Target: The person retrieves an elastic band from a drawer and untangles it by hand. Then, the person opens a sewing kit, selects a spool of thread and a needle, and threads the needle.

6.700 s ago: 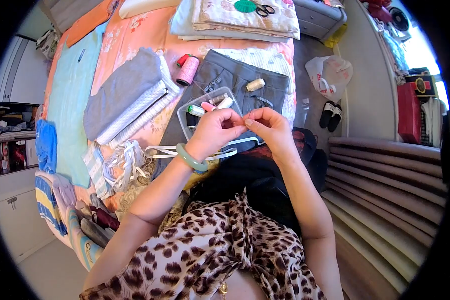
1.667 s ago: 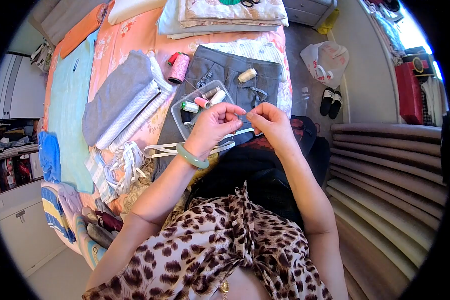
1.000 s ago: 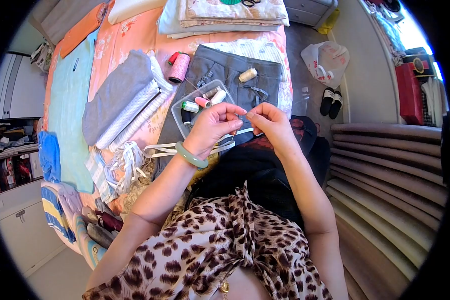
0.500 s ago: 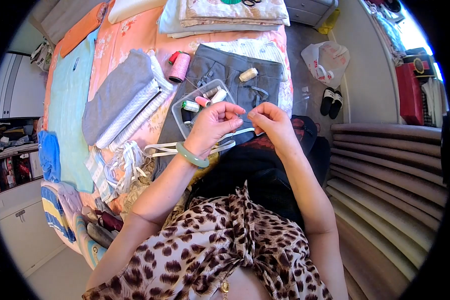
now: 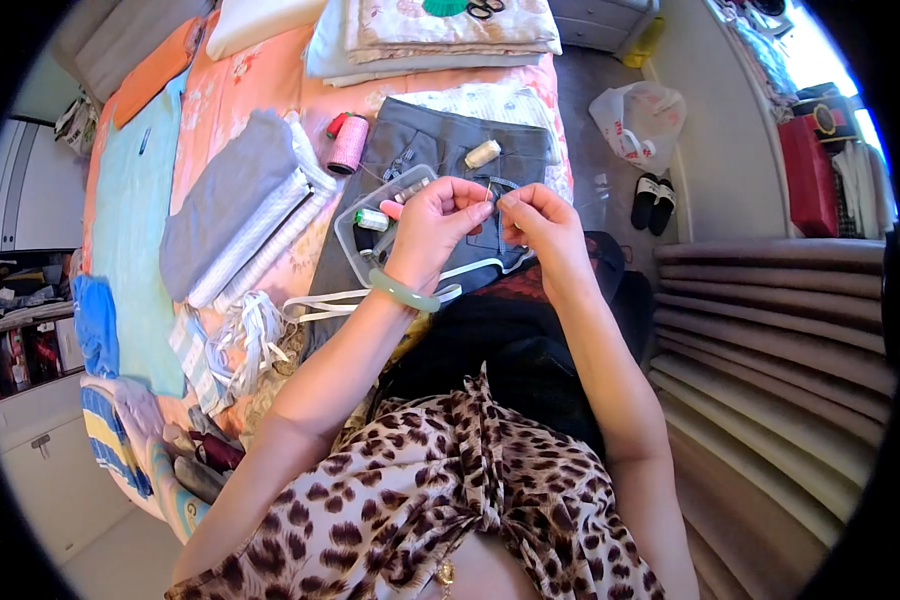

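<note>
My left hand (image 5: pixel 436 222), with a green bangle (image 5: pixel 404 290) on its wrist, is closed in a pinch on what looks like a thin needle (image 5: pixel 488 190). Fingertips almost touching it, my right hand (image 5: pixel 544 228) is pinched too; whatever it holds is too fine to make out. Beneath both lie dark grey trousers (image 5: pixel 440 122) with checked drawstring bows. A cream thread spool (image 5: pixel 482 153) rests on them. Partly hidden behind my left hand is a clear plastic box (image 5: pixel 347 232) containing several spools, among them a green-ended one (image 5: pixel 372 219). White elastic cord (image 5: pixel 320 309) trails below.
A pink thread cone (image 5: pixel 347 148) stands by folded grey cloth (image 5: pixel 225 190) on the bed. White straps (image 5: pixel 253 335) lie bundled nearer me. Scissors (image 5: pixel 485 9) rest on folded bedding (image 5: pixel 440 45) at the back. To the right are slippers (image 5: pixel 654 205) and a plastic bag (image 5: pixel 640 120).
Both hands have risen slightly and their fingertips have drawn closer together. My left hand now covers more of the box. The whole view has shifted a little.
</note>
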{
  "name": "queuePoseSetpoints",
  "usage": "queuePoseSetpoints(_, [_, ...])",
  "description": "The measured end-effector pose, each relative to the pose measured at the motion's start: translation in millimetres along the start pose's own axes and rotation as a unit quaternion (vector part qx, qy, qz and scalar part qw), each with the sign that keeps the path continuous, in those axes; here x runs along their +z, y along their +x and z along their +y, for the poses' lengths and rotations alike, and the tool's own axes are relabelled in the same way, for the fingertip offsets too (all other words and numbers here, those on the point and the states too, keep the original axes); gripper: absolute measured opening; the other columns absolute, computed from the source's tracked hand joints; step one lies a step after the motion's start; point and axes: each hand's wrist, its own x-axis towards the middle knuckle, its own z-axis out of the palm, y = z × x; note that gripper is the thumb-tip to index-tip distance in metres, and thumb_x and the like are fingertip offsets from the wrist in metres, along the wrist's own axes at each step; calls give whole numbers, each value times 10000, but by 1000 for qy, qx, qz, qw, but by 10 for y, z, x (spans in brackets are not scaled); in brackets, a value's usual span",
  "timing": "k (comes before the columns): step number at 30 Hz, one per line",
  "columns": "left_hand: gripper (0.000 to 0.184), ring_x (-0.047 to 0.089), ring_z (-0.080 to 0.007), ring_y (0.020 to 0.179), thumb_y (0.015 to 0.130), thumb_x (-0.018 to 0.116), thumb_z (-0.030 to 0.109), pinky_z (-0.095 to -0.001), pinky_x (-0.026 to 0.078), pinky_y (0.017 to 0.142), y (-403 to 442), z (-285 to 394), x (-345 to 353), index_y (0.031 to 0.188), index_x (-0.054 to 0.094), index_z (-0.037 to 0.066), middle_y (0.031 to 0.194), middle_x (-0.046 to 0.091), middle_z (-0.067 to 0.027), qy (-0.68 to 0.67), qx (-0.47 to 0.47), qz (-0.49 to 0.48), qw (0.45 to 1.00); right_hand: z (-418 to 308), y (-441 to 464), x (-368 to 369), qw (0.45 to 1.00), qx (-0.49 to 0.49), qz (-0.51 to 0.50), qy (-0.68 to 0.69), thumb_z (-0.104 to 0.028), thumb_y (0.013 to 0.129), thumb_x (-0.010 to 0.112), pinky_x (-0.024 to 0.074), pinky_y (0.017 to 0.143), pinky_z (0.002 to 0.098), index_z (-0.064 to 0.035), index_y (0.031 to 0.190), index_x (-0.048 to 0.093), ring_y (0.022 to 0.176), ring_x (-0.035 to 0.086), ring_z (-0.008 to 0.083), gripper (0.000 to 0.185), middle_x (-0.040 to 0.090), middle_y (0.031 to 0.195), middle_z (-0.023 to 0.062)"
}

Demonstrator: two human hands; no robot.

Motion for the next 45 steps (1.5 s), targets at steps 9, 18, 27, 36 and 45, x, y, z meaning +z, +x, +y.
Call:
queuePoseSetpoints(9, [147,570,-65,733,838,652,81,-199,459,681,83,-53,21,975,616,44,864,642,-12,-24,0,-28,999,2,49,-34,1000,2,10,-4,-208,881,597,460,632,232,-56,903,591,750,631,113,154,639,827,29])
queuePoseSetpoints(18, [179,561,-87,715,843,642,77,-207,457,657,306,-114,-64,1019,614,54,903,646,-22,-82,-39,-27,995,5,225,-88,998,29,-6,58,-195,871,591,480,690,240,-71,881,585,810,641,122,125,656,879,52])
queuePoseSetpoints(27, [189,578,-94,737,847,636,71,-215,466,653,329,-55,-68,1033,612,45,916,650,-32,-89,-24,-32,995,-154,320,-42,1000,11,-11,13,-196,828,619,469,650,224,-54,857,613,765,625,99,145,656,845,25])
queuePoseSetpoints(36, [176,568,-74,721,838,645,56,-196,460,636,302,28,-27,1012,621,61,894,644,-14,-61,7,-24,998,-72,429,-14,999,-7,-16,30,-169,809,623,472,602,216,-29,834,619,718,626,98,142,645,797,38])
queuePoseSetpoints(45, [175,550,-65,678,837,650,61,-187,445,616,321,-3,-55,1009,618,59,815,613,13,-40,19,-15,999,-54,447,5,1000,-9,-11,17,-170,807,626,498,629,226,-28,808,615,711,624,104,143,644,789,43])
